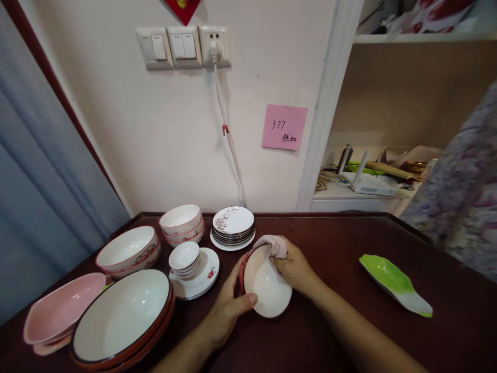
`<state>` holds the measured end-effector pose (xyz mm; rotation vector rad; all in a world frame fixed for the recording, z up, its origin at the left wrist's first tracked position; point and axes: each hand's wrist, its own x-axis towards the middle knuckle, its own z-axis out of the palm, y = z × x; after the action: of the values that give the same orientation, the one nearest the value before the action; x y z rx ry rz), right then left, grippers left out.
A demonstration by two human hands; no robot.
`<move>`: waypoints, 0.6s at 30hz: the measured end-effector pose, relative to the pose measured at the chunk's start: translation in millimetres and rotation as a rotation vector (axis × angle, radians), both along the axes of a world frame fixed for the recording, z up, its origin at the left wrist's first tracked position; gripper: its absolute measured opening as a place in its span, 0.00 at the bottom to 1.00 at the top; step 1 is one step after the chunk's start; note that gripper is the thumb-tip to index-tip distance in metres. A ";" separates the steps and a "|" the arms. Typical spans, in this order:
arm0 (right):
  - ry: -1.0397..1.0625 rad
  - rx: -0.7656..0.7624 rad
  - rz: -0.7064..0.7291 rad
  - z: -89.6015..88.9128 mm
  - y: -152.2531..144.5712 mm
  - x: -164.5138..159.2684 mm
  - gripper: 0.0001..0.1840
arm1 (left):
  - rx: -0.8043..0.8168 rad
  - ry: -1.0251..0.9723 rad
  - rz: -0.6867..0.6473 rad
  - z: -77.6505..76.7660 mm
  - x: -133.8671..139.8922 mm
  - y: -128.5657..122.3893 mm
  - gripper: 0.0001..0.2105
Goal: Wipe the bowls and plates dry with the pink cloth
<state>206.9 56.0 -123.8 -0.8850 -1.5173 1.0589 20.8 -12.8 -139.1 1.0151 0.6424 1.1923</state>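
A bowl (267, 290) with a white inside and a red outside is tilted toward me above the table. My left hand (233, 295) grips its left side, thumb over the rim and fingers behind. My right hand (293, 264) is closed on a pale pink cloth (274, 245), which lies over the bowl's upper rim. Just behind the bowl stands a stack of white plates (233, 220) with a dark flower pattern. Left of my left hand, several small white bowls (185, 256) are stacked on flowered white plates (209, 282).
Large brown-rimmed bowls (120, 316), pink dishes (66, 311) and red-rimmed bowls (180, 220) crowd the left of the dark table (330, 238). A green-and-white leaf-shaped dish (392, 280) lies at right. A cord (229, 134) hangs down the wall behind.
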 end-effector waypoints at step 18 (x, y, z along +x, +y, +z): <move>0.239 -0.150 -0.177 4.9 -4.4 -14.0 0.14 | -0.115 -0.237 -0.194 -0.4 -0.2 -2.0 0.33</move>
<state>192.9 51.6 -119.0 -0.9421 -1.1520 1.1153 20.6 -14.8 -139.5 0.8049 0.4108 1.0727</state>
